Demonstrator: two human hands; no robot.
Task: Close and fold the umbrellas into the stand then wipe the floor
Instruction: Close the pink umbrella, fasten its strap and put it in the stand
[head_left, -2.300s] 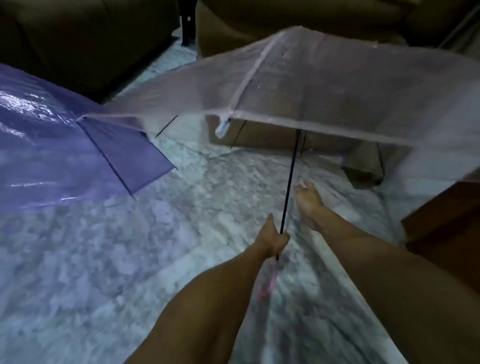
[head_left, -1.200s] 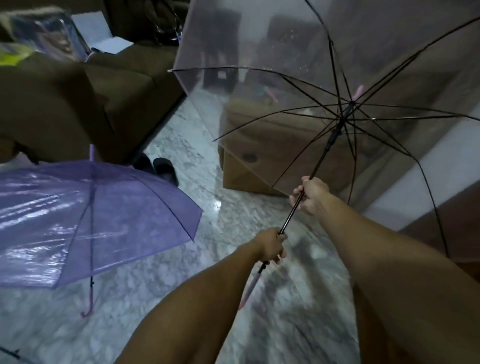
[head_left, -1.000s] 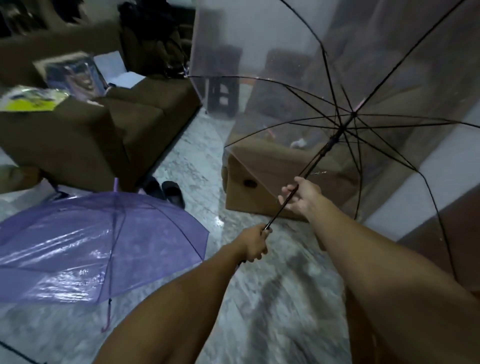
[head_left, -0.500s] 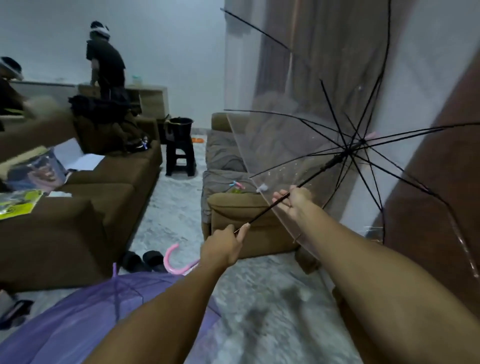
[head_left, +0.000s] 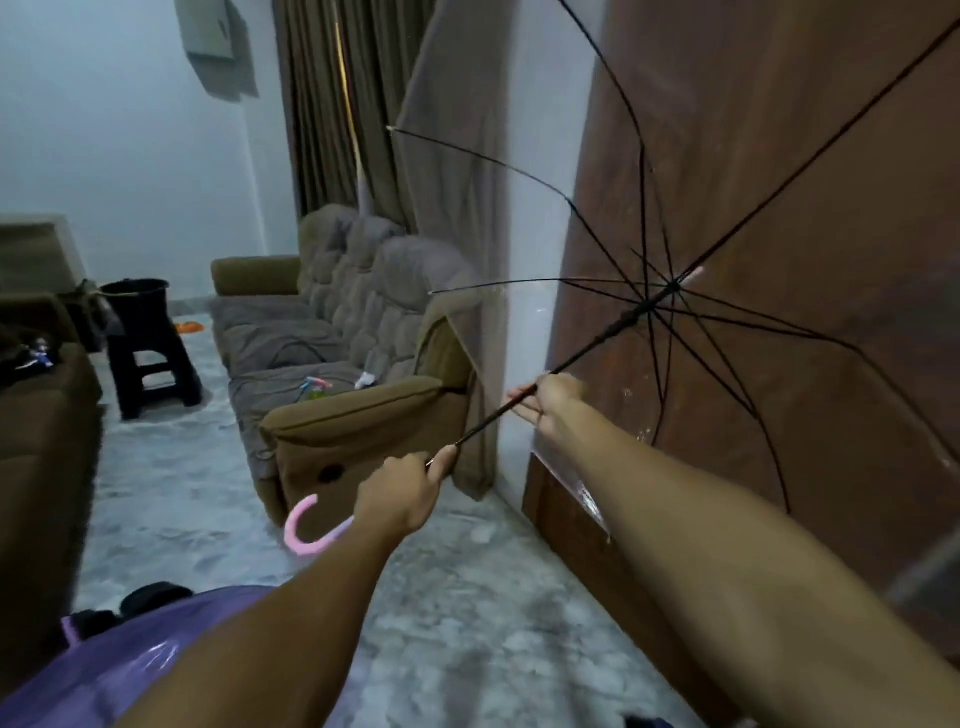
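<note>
The left hand (head_left: 402, 496) and right hand (head_left: 550, 402) gripped the thin black shaft (head_left: 493, 418) of the open see-through umbrella (head_left: 727, 322), which probably needed closing next.

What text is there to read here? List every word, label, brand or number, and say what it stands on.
None can be read.
The clear umbrella, its pink handle and the purple umbrella show no print.
The small items on the sofa seat and those at the left edge are too small and blurred to tell if they carry text.
The panel high on the wall shows no marking.
</note>
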